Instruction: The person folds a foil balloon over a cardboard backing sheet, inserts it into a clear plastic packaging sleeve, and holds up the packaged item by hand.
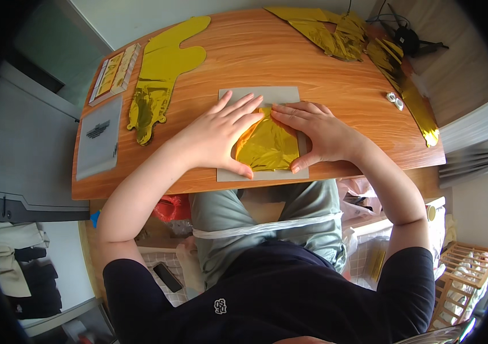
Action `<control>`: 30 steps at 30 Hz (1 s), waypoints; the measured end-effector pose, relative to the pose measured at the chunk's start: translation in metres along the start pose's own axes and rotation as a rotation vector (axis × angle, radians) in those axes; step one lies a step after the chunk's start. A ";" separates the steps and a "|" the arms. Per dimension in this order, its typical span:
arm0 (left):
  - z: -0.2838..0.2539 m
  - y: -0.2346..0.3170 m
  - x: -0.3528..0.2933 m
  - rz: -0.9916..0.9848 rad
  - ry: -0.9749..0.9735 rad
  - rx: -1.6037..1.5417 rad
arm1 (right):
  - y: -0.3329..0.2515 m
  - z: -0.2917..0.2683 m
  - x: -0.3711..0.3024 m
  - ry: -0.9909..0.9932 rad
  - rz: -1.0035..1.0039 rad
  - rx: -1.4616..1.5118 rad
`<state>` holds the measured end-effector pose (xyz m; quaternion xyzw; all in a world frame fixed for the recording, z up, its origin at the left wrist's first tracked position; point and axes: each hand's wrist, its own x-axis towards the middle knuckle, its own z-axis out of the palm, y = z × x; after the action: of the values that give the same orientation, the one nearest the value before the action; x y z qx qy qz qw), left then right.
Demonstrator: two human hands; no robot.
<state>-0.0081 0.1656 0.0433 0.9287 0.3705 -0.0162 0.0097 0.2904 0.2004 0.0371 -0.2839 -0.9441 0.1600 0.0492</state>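
A folded gold foil balloon lies on a grey sheet near the front edge of the wooden table. My left hand lies along the foil's left and far side, fingers spread and thumb at its near left corner. On the other side, my right hand rests with fingers stretched over the far right part and its thumb by the near right corner. Both palms hide the foil's side edges. Neither hand is closed round it.
Flat gold foil balloons lie at the table's left, far right and right edge. A box of gold packets, a translucent plastic bag and small white pieces are on the table. A black phone lies below.
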 end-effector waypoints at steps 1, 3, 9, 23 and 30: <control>0.002 -0.005 0.004 0.089 0.040 -0.118 | -0.001 0.000 0.000 0.001 -0.004 -0.007; 0.006 -0.006 0.008 0.183 0.078 -0.246 | 0.000 -0.001 0.001 0.000 0.001 -0.007; 0.021 -0.003 0.013 0.166 0.130 -0.430 | 0.000 0.000 -0.001 0.057 -0.016 0.014; 0.031 0.001 0.012 0.163 0.163 -0.197 | -0.081 0.032 -0.016 0.372 0.129 -0.014; 0.031 -0.002 0.011 0.216 0.165 -0.169 | -0.085 0.034 -0.016 0.379 0.211 0.059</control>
<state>-0.0024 0.1736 0.0123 0.9572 0.2680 0.0926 0.0587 0.2535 0.1155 0.0332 -0.4047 -0.8778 0.1358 0.2172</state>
